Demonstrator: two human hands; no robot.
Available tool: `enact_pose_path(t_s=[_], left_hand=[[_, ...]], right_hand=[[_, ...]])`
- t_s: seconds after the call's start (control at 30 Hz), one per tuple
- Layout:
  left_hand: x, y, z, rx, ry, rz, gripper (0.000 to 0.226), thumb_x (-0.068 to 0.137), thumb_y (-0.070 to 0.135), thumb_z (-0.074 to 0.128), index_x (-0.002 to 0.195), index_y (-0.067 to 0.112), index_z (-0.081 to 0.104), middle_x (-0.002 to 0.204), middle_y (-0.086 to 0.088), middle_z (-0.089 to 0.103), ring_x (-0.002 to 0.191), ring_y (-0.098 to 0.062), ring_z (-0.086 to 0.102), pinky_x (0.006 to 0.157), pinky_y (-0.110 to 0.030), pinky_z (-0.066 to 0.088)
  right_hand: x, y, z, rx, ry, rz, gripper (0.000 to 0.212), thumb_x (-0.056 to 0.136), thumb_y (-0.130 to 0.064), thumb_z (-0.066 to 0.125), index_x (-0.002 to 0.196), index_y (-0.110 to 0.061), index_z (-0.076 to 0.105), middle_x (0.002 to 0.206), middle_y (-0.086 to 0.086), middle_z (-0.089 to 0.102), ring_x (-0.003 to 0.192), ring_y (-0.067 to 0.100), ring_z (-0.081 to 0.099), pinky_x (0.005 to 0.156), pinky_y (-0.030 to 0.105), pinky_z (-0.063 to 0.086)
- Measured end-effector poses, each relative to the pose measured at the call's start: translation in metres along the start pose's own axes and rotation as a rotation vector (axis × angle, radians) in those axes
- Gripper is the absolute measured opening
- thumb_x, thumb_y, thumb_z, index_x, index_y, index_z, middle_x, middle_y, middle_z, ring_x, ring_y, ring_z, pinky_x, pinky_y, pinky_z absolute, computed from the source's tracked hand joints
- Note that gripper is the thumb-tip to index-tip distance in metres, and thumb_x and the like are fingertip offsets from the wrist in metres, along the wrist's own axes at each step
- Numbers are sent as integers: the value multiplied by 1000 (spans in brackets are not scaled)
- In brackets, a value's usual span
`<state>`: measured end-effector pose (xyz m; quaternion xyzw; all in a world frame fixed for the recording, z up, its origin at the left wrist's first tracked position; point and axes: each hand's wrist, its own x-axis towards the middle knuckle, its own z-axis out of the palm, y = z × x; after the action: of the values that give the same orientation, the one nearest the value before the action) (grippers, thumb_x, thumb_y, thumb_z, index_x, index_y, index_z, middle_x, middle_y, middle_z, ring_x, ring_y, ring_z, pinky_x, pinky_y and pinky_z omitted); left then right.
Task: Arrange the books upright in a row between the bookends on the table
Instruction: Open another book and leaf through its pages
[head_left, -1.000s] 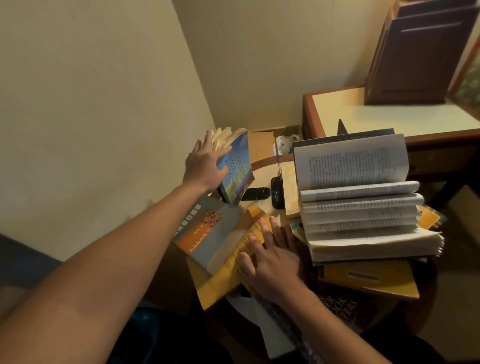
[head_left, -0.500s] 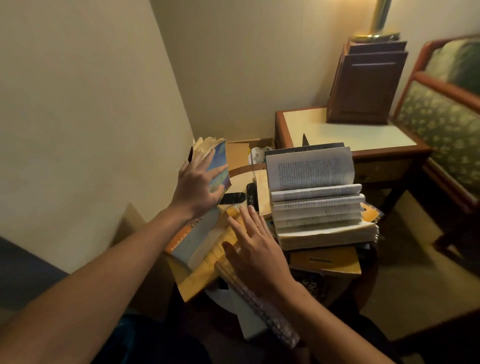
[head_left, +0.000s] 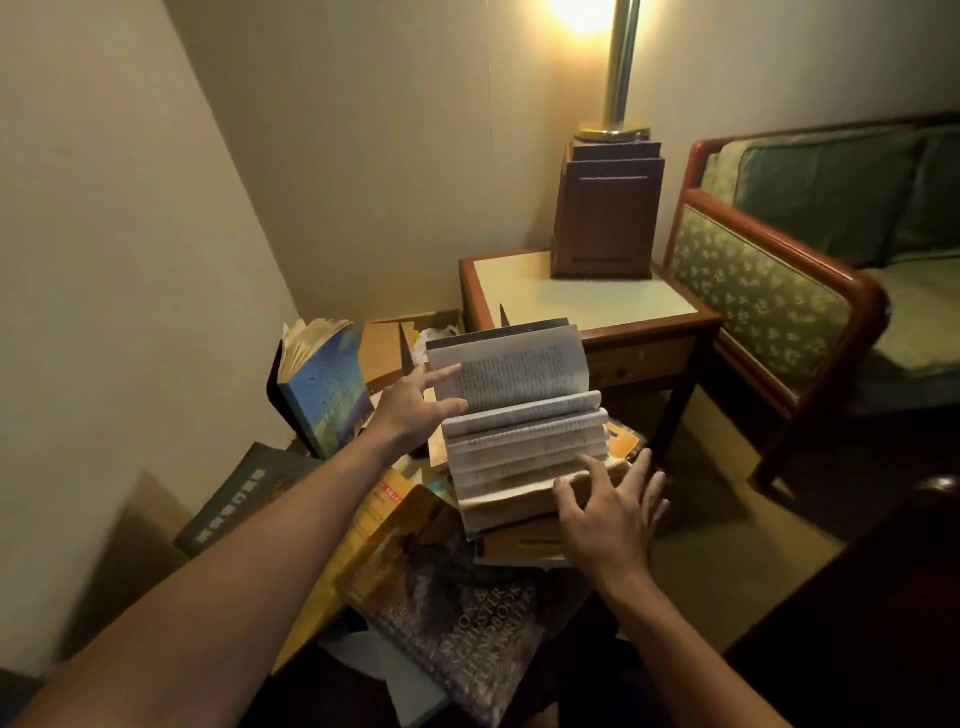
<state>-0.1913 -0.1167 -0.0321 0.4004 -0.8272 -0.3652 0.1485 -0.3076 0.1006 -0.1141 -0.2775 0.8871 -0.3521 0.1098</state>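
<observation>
A blue paperback (head_left: 324, 395) stands upright at the back left against a dark bookend (head_left: 274, 384), with its pages fanned at the top. A thick open book (head_left: 519, 410) lies on top of a pile in the middle. My left hand (head_left: 410, 410) is open, its fingers touching the open book's left edge. My right hand (head_left: 608, 512) is open with fingers spread on the book's near right corner. A grey book (head_left: 244, 499), a yellow book (head_left: 379, 514) and a dark handbook (head_left: 467, 618) lie flat nearer me. A second dark bookend tip (head_left: 503, 316) pokes up behind the open book.
A wooden side table (head_left: 582, 301) stands right behind the pile, carrying a dark wooden lamp base (head_left: 605, 208) and a brass lamp pole (head_left: 621, 67). A green upholstered armchair (head_left: 769, 275) stands at the right. Walls close in on the left and back.
My left hand let go of the blue paperback, which stays upright, and moved right to the open book. My right hand left the yellow book and moved right onto the open book's corner.
</observation>
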Motion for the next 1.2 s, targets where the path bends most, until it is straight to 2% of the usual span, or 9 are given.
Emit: enact_pose_path(t_s=[0.13, 0.23, 0.37, 0.6, 0.73, 0.83, 1.0, 1.13, 1.2], left_hand=[[16, -2, 2, -275, -47, -38, 44, 87, 22, 75, 126, 37, 65, 148, -6, 49, 136, -28, 44, 108, -47, 45], [19, -6, 2, -357, -77, -48, 39, 85, 12, 75, 116, 35, 73, 134, 2, 61, 127, -21, 52, 91, -32, 53], [9, -6, 3, -350, -61, -31, 38, 84, 4, 73, 109, 32, 76, 120, 5, 68, 111, -13, 61, 74, -20, 56], [-30, 11, 10, -376, -80, 57, 41, 78, 3, 79, 111, 26, 76, 119, 6, 69, 112, -13, 62, 82, -23, 57], [-67, 18, 31, -418, 49, 30, 38, 77, 10, 83, 111, 27, 77, 118, 1, 72, 91, -10, 71, 71, -26, 60], [-98, 20, 45, -545, 118, -27, 37, 79, 13, 83, 113, 24, 76, 117, 1, 71, 87, -13, 74, 64, -30, 62], [-122, 13, 37, -488, 133, -60, 36, 78, 14, 83, 112, 25, 76, 119, 6, 68, 92, -10, 71, 64, -26, 61], [-113, 10, 9, -373, -100, -155, 46, 73, 11, 86, 114, 28, 75, 115, 8, 65, 98, -6, 62, 63, -15, 54], [-108, 10, 6, -380, -231, -219, 52, 71, 4, 84, 117, 27, 73, 115, 9, 63, 102, -5, 58, 66, -15, 51]], right_hand=[[5, 8, -3, 180, -125, 152, 45, 98, -46, 55, 142, -38, 50, 166, 18, -13, 151, 42, -12, 123, 53, 6], [6, 10, -4, 273, -197, 192, 47, 99, -47, 54, 144, -37, 49, 166, 18, -7, 151, 43, 0, 121, 54, 18], [4, 10, -6, 428, -219, 185, 49, 101, -43, 52, 149, -33, 44, 159, 13, 31, 145, 32, 31, 113, 46, 34], [-3, 11, -6, 561, -150, 226, 48, 100, -37, 57, 147, -25, 49, 145, 7, 50, 128, 22, 48, 95, 31, 39], [0, 16, -4, 522, -21, 266, 36, 98, -40, 58, 130, -25, 61, 133, 7, 58, 119, 25, 54, 96, 36, 44], [0, 17, -11, 367, 37, 230, 30, 100, -27, 54, 129, -26, 61, 130, 9, 55, 117, 29, 53, 95, 37, 45], [14, 27, -24, 305, -86, 38, 60, 95, -3, 53, 151, -24, 43, 141, 11, 50, 125, 28, 54, 100, 47, 53], [31, 24, -40, 253, -262, 5, 69, 95, 5, 47, 155, -27, 34, 152, 9, 39, 132, 28, 45, 92, 32, 50], [40, 22, -44, 235, -346, -40, 70, 95, 8, 45, 155, -27, 35, 156, 8, 36, 138, 27, 39, 79, 14, 45]])
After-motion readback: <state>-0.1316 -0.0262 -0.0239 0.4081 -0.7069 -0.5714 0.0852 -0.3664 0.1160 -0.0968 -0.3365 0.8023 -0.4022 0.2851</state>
